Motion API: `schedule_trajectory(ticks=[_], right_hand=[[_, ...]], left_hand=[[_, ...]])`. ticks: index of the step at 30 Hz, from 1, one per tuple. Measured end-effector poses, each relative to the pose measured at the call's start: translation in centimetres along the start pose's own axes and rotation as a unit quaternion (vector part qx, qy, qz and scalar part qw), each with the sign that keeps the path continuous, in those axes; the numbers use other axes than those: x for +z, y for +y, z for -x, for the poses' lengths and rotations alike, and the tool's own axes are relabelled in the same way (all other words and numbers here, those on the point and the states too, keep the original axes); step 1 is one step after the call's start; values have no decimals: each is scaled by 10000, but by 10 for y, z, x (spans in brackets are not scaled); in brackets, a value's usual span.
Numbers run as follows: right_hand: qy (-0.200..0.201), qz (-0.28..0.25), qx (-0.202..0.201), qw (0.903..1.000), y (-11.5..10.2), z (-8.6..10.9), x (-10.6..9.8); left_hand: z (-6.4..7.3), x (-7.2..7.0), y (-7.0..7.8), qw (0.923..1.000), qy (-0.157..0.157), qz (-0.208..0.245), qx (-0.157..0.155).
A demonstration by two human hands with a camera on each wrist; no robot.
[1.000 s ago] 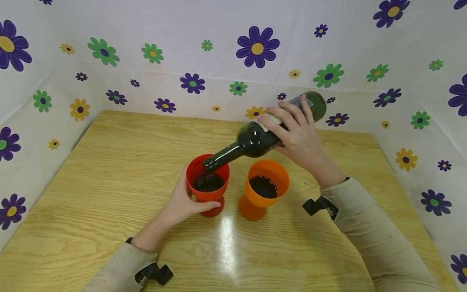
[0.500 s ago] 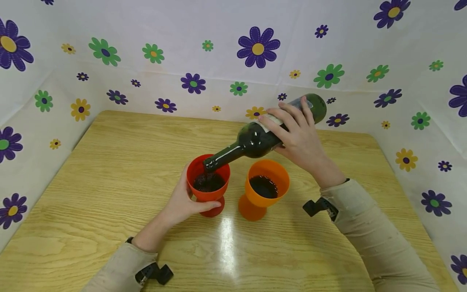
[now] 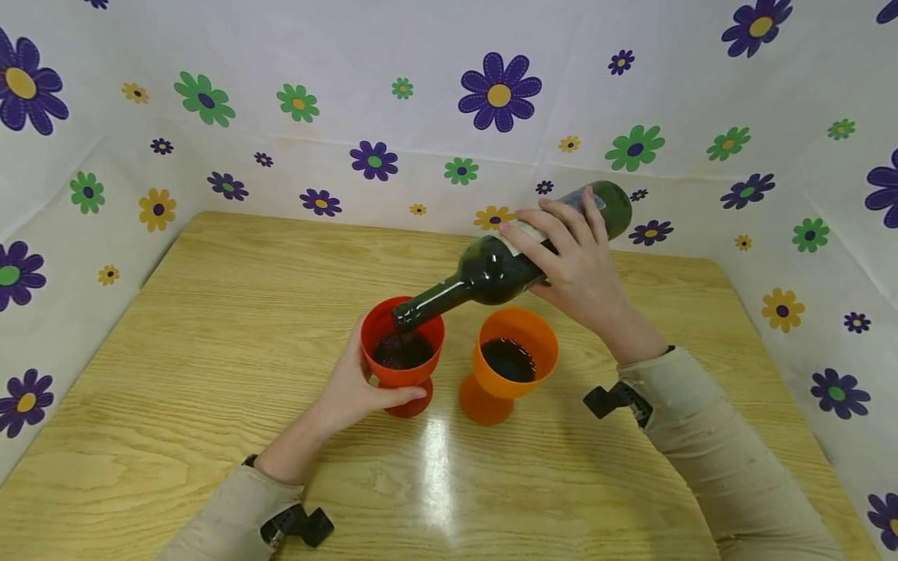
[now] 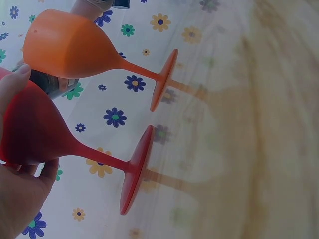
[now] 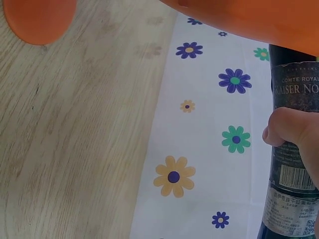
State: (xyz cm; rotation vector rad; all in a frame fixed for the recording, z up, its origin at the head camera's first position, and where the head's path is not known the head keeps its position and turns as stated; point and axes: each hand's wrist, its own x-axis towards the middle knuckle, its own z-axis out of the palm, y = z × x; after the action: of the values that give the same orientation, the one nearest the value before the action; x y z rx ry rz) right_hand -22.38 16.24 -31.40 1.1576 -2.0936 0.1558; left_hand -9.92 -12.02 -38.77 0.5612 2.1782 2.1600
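Observation:
My right hand [image 3: 578, 261] grips a dark green wine bottle [image 3: 491, 269] round its labelled body. The bottle slants down to the left, its mouth over the rim of a red goblet [image 3: 400, 377]. Dark liquid lies in that goblet, bubbly on top. Around the red bowl curls my left hand [image 3: 351, 389], the thumb across its near side. Just to the right stands an orange goblet [image 3: 519, 388], upright, with dark liquid inside; neither hand touches it. In the left wrist view the red goblet's foot [image 4: 135, 172] shows below the hand. The bottle's label [image 5: 296, 87] faces the right wrist camera.
Both goblets are on a wooden table [image 3: 245, 312] with a pale grain. White cloth [image 3: 316, 47] printed with purple, green and yellow flowers hangs behind it and along both sides. Small black cameras [image 3: 302, 526] are strapped to the wrists.
The liquid in the red goblet looks slightly higher and frothier than a second ago. Both hands, the bottle and the orange goblet hold nearly the same places; the whole view has shifted very slightly.

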Motion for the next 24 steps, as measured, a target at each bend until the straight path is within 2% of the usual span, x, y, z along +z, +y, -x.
schedule_trajectory(ticks=[8, 24], right_hand=[[-168, -61, 90, 9998, -2, 2, -1], [31, -8, 59, 10000, -2, 2, 1]], left_hand=[[0, 0, 0, 10000, -10, -18, -5], [-1, 0, 0, 10000, -3, 11, -36]])
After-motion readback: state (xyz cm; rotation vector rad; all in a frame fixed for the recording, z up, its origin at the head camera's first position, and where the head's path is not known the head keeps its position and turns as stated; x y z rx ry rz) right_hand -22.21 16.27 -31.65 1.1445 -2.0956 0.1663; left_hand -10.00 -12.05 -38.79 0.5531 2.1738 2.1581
